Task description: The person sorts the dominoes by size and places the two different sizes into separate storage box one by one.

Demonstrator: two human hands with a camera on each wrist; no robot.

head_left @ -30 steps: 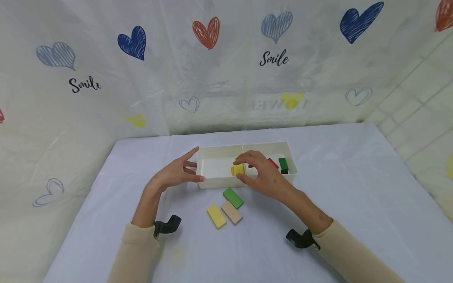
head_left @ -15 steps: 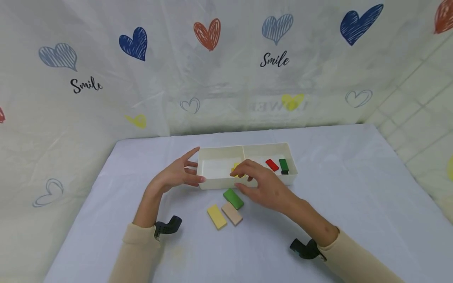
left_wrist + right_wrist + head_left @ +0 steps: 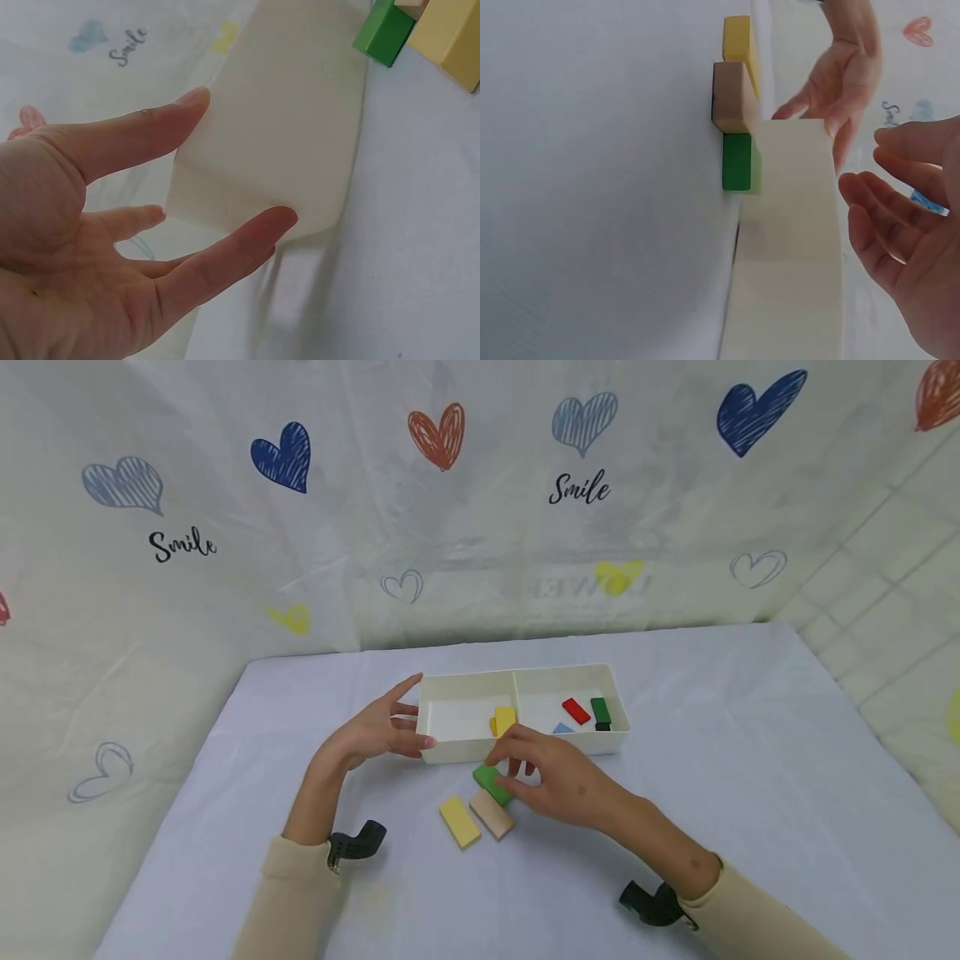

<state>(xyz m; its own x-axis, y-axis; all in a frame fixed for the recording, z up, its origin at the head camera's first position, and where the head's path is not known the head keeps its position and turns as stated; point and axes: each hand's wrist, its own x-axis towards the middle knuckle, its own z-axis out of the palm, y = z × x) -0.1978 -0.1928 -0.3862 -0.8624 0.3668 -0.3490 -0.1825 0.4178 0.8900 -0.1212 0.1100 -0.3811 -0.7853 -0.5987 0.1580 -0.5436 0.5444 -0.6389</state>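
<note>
A white two-compartment box stands on the table. At its left end is my left hand, fingers spread and mostly straight, thumb at the front corner and fingertips against the end wall. My right hand hovers in front of the box with fingers loosely bent and nothing between them. In the head view it overlaps a green block; the right wrist view shows it apart from the blocks. Beside the green block lie a wood-coloured block and a yellow block.
Yellow blocks sit by the divider in the left compartment. The right compartment holds a red block, a dark green block, a black piece and a blue piece. A curtain printed with hearts hangs behind.
My right hand has moved from over the box's yellow blocks toward me, to the green block outside. The blue piece has come into sight. My left hand has stayed at the box's end.
</note>
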